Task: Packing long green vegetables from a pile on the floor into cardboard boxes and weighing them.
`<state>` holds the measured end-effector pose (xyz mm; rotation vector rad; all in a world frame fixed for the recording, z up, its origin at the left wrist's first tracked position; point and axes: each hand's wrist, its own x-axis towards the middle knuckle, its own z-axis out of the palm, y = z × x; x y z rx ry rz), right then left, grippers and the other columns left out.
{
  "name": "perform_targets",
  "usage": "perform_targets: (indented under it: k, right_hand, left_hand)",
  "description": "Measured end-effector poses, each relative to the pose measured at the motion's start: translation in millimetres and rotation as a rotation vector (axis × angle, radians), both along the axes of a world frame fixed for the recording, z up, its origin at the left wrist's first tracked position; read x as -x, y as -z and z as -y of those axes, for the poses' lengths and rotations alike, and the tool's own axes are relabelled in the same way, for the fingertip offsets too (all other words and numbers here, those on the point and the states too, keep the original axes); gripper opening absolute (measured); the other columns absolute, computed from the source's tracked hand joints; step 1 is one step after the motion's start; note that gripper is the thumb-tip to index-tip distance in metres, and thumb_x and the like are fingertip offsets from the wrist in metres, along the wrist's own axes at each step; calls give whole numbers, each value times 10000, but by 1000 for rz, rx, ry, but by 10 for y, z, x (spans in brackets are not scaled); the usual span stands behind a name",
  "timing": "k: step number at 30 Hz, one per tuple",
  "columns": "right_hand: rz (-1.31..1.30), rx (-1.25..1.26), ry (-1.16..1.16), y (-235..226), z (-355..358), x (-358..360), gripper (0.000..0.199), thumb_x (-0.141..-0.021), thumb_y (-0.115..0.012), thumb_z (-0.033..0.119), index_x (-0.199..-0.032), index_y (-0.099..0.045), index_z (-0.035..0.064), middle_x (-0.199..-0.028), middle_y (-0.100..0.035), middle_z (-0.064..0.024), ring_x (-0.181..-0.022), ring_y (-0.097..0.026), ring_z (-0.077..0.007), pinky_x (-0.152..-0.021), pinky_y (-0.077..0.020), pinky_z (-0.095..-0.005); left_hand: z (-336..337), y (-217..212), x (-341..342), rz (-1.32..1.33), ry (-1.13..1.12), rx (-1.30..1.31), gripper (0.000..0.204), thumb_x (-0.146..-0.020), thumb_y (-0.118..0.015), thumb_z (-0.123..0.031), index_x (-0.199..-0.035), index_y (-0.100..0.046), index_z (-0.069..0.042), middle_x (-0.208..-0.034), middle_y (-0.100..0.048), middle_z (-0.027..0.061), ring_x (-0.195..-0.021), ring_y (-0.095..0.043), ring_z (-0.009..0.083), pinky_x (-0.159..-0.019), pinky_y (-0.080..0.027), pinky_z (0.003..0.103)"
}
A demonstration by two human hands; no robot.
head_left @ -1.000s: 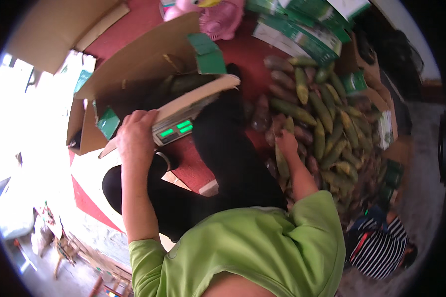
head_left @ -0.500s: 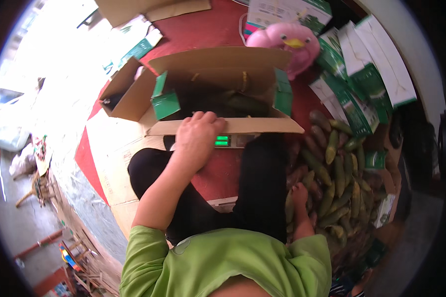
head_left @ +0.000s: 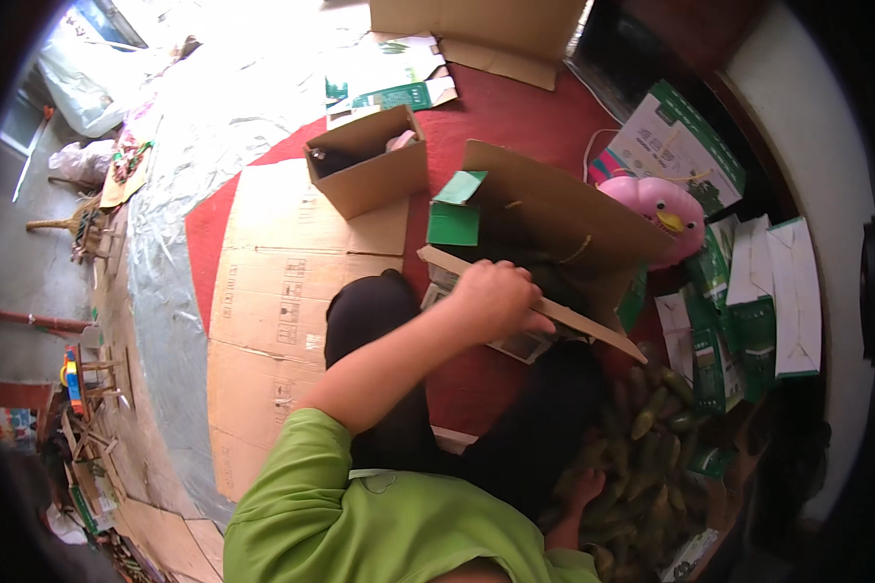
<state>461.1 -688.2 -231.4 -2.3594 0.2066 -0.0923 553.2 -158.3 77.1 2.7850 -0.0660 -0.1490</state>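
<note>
while the left hand (head_left: 499,299) grips the open, green-tabbed brown box (head_left: 552,212), i cannot tell what the right hand (head_left: 585,485) holds.

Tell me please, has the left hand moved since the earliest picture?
Yes: against the open carton, the left hand has shifted right along its front flap.

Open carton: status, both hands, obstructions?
Left hand gripping near flap of open carton. Right hand at vegetable pile, grip unclear. Flap and left hand partly hide scale.
</note>
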Motion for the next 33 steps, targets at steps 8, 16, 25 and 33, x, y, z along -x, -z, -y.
perform_targets:
  k: [8,16,25,33]
  right_hand:
    - [-39,103,152,-816,-226,-53,196,-817,-560,107,-944,-574,-42,-837,-589,-111,-785,-558,-207,-745,-453,-332]
    - [135,-297,66,-2236,-858,-869,47,-893,-506,35,-866,-535,9,-809,-577,-41,-711,-569,-126,-663,-453,-257]
    - [593,-526,-301,-4215,-1694,-1736,103,-936,-467,85,-993,-509,11,-845,-568,-73,-763,-611,-208,-732,-492,-307]
    - [252,-656,-594,-4172,-3204,-2271,121,-920,-523,145,-952,-555,33,-838,-655,-80,-816,-660,-191,-661,-522,-260]
  left_hand:
    - [-395,80,-209,-161,-142,44,294,-821,-556,-265,-1063,-648,-125,-1077,-619,52,-975,-596,257,-839,-478,369]
    - [-356,187,-283,-270,-244,-254,317,-793,-592,-364,-948,-674,-100,-980,-617,103,-900,-627,279,-751,-510,396]
    - [-254,-87,1,-114,-424,-212,629,-695,-718,-434,-1087,-545,26,-1097,-534,130,-978,-593,273,-758,-513,379]
    - [-410,-94,101,-68,-454,-162,862,-639,-763,-418,-1258,-424,76,-1324,-434,207,-1151,-498,326,-899,-451,383]
